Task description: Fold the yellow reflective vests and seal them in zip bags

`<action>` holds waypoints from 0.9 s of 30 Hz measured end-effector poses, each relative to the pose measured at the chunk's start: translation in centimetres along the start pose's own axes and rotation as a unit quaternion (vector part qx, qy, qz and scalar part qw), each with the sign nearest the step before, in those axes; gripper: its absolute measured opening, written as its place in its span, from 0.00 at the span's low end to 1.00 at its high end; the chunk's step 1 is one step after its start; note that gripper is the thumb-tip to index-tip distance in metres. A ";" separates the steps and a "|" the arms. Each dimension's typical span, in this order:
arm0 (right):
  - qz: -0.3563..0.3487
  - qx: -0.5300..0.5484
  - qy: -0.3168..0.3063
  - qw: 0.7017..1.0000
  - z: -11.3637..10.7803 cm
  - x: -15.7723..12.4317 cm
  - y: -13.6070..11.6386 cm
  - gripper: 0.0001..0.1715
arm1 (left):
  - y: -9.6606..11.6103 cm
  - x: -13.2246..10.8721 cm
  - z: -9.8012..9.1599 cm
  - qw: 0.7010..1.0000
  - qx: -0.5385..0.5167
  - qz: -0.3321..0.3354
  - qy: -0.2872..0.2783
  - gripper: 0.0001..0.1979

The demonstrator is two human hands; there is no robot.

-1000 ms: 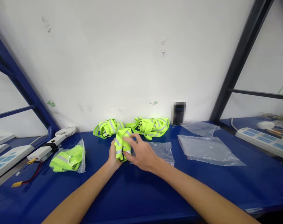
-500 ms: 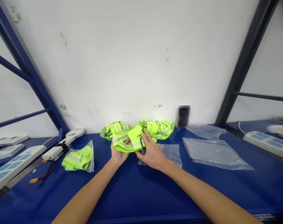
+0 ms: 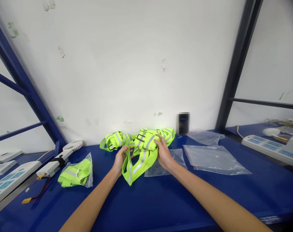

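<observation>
Both hands hold a neon-yellow reflective strap vest [image 3: 139, 158] with grey stripes, lifted just above the blue table [image 3: 161, 199]. My left hand [image 3: 119, 158] grips its left side with fingers curled. My right hand [image 3: 164, 152] pinches its upper right part. A loop of the vest hangs down between the hands. An empty clear bag [image 3: 169, 161] lies under my right hand.
More folded yellow vests [image 3: 112, 140] lie against the wall. A bagged vest [image 3: 75, 167] sits at left, beside a white handheld fan [image 3: 58, 158] and power strips [image 3: 6, 180]. Larger clear bags [image 3: 214, 158] lie at right, with another power strip [image 3: 272, 149] beyond.
The folded vest has come open: the hands moved apart and up, and a loop of it now hangs down between them.
</observation>
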State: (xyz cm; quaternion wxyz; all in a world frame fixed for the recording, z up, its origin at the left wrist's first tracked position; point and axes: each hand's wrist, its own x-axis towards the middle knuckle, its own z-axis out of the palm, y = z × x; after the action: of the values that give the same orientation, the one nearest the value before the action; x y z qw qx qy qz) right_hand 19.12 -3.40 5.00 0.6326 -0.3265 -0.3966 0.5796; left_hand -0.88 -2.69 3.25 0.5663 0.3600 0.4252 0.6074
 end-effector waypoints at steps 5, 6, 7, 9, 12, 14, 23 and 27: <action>0.054 0.024 -0.050 0.997 0.2 -0.3 -0.1 0.24 | 0.0 0.1 -0.6 0.947 0.264 0.169 0.074 0.20; 0.070 0.030 -0.063 0.995 0.3 -0.3 -0.2 0.23 | 0.1 0.1 -0.7 0.932 0.299 0.194 0.073 0.24; 0.084 0.041 -0.075 0.993 0.3 -0.3 -0.2 0.23 | 0.3 0.0 -0.7 0.930 0.303 0.200 0.056 0.29; 0.100 0.071 -0.102 0.987 0.2 -0.3 -0.3 0.24 | 0.5 -0.1 -0.8 0.954 0.249 0.167 -0.008 0.38; 0.111 0.079 -0.141 0.981 -0.1 -0.2 -0.1 0.23 | 0.6 -0.3 -0.7 0.981 0.145 0.070 -0.111 0.43; 0.102 0.041 -0.138 0.984 -0.4 -0.1 0.4 0.20 | 0.4 -0.5 -0.6 0.976 0.127 0.037 -0.170 0.39; 0.055 -0.073 -0.115 0.989 -1.0 0.6 2.1 0.15 | 0.3 -0.3 -0.8 0.881 0.413 0.217 -0.076 0.23; -0.019 -0.217 -0.155 0.964 -1.0 -0.2 1.0 0.26 | 1.1 -0.4 -1.1 0.820 0.484 0.306 -0.006 0.19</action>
State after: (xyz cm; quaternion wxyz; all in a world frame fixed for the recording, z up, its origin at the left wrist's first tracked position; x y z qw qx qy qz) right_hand 19.59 -3.45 3.65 0.4882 -0.3547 -0.6119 0.5113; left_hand -2.30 -3.24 3.88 0.1062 0.7028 0.5292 0.4634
